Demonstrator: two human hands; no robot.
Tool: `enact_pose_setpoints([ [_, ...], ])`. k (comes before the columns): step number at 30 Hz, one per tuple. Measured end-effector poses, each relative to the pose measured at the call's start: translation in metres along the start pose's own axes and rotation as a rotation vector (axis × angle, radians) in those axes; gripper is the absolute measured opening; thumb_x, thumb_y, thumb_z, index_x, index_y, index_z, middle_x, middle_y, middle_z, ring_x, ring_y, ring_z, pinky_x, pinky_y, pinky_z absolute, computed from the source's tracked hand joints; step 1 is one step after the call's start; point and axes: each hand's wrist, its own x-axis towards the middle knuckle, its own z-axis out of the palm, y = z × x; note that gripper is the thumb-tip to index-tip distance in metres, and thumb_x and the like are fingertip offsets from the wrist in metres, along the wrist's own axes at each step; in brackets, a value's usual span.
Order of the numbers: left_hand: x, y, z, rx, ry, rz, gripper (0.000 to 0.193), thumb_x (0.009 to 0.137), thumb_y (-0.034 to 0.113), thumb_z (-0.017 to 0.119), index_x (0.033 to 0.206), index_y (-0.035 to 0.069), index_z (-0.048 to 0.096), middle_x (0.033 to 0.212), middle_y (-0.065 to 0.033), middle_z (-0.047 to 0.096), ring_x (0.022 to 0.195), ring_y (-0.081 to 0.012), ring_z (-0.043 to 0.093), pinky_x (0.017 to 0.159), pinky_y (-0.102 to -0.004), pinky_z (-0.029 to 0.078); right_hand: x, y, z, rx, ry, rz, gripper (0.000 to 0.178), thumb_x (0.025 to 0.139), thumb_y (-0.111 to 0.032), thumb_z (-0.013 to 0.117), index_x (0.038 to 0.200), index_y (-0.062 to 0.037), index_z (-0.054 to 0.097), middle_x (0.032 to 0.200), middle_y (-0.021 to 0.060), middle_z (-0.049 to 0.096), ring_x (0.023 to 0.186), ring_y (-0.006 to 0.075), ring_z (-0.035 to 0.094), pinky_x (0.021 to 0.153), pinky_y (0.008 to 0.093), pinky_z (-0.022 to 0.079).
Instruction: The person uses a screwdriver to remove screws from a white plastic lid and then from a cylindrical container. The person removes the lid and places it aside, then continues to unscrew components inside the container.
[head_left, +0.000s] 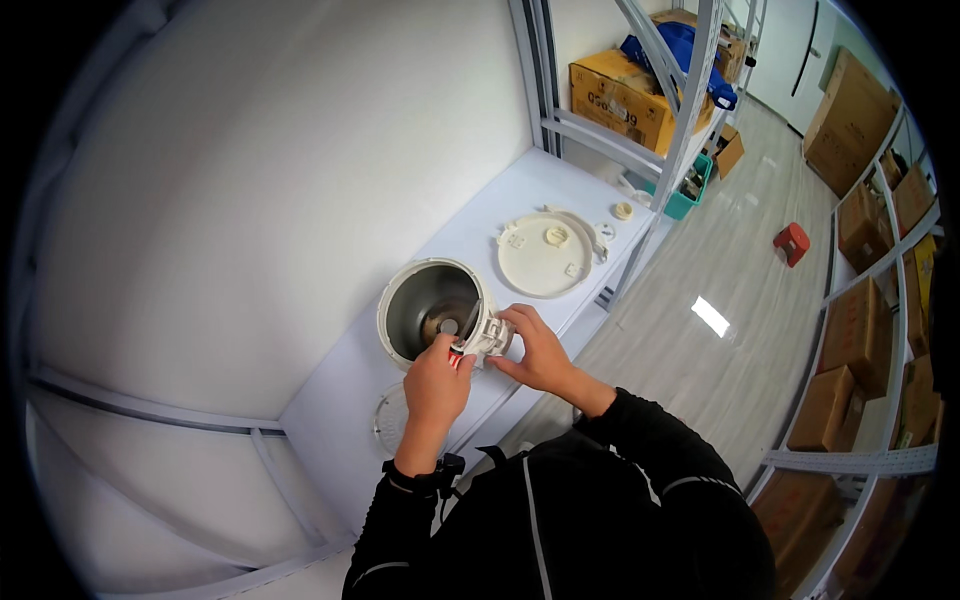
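Observation:
A cream rice cooker body (386, 318), without its lid, stands on the white shelf, its grey metal inside facing up. My left hand (437, 382) is closed around a small red-and-black tool (456, 357) at the cooker's near right rim; the fingers hide most of it, so its exact kind is unclear. From the right, my right hand (537, 350) grips the cream hinge bracket (492, 335) on the cooker's side, thumb below and fingers above. A round cream lid piece (530, 268) lies flat beyond the cooker. Partly behind my left wrist is a pale perforated disc (388, 420).
Small cream round parts (623, 211) lie by the shelf's (345, 400) far end, beside a metal rack post (690, 90). Beyond are a yellow carton (622, 100) and a teal bin (682, 208). A red stool (792, 244) stands on the floor; racked cardboard boxes (856, 335) line the right.

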Motion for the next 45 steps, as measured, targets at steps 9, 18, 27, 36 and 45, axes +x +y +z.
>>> enact_pose_setpoints([
  [9,-0.003,-0.005,0.006,-0.232,0.128,0.090,0.036,0.093,0.016,0.083,0.121,0.000,0.069,0.117,-0.0175,0.078,0.105,-0.0364,0.076,0.090,-0.0441,0.060,0.010,-0.036,-0.067,0.836,-0.073,0.237,0.075,0.091,-0.024,0.090,0.152,-0.0058,0.050,0.150,0.0132,0.057,0.137,0.0289,0.062,0.112,0.0457,0.053],
  [18,0.002,0.050,0.008,-0.786,-0.085,-0.048,0.027,0.097,0.007,0.083,0.118,-0.002,0.069,0.105,-0.0060,0.077,0.090,-0.0101,0.071,0.085,-0.0282,0.058,0.037,-0.043,-0.111,1.031,-0.404,0.546,0.062,0.110,-0.023,0.061,0.166,-0.0048,0.042,0.147,0.0129,0.064,0.132,0.0266,0.065,0.110,0.0425,0.055],
  [27,0.018,0.075,0.045,-0.592,0.014,0.026,0.028,0.093,0.009,0.086,0.113,-0.003,0.070,0.089,-0.0045,0.076,0.078,-0.0061,0.065,0.074,-0.0261,0.054,0.047,-0.002,-0.121,0.664,-0.338,0.425,0.036,0.116,-0.013,0.053,0.150,-0.0050,0.057,0.120,0.0056,0.071,0.106,0.0127,0.067,0.094,0.0329,0.058],
  [36,0.021,0.076,0.069,-0.421,0.111,-0.103,0.028,0.094,0.018,0.085,0.107,-0.001,0.070,0.082,-0.0133,0.071,0.069,-0.0241,0.069,0.067,-0.0360,0.055,0.038,0.112,-0.115,-0.134,-0.397,0.463,0.032,0.094,-0.016,0.078,0.125,-0.0088,0.075,0.102,0.0170,0.079,0.095,0.0357,0.076,0.082,0.0429,0.059],
  [45,0.005,0.069,0.092,-0.155,0.503,-0.053,0.034,0.085,0.006,0.086,0.113,0.001,0.069,0.117,-0.0155,0.067,0.100,-0.0360,0.069,0.086,-0.0419,0.057,0.041,0.122,-0.073,-0.002,-0.536,0.419,0.041,0.088,-0.016,0.087,0.119,-0.0064,0.062,0.090,0.0159,0.077,0.086,0.0390,0.075,0.076,0.0488,0.058],
])
